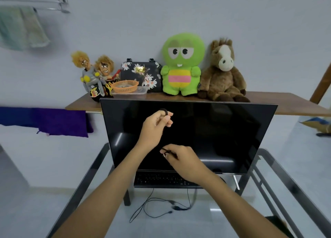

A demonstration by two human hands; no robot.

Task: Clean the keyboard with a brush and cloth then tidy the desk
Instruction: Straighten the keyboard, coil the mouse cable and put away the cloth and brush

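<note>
Both hands are raised in front of a dark monitor [223, 130] on a glass desk [100, 159]. My left hand [154, 126] pinches a loop of thin black cable [163, 111] between thumb and fingers. Lower down, my right hand [180, 159] pinches another part of the same cable, with a small metal plug showing at its fingertips. A black keyboard [161, 180] lies at the monitor's foot, partly hidden by my right wrist. No brush or cloth is on the desk.
A wooden shelf [286, 103] behind the monitor carries two dolls, an orange basket [125, 86], a floral bag, a green plush and a brown horse plush. Loose cables [157, 207] lie on the floor under the glass. A purple cloth [62, 121] hangs at left.
</note>
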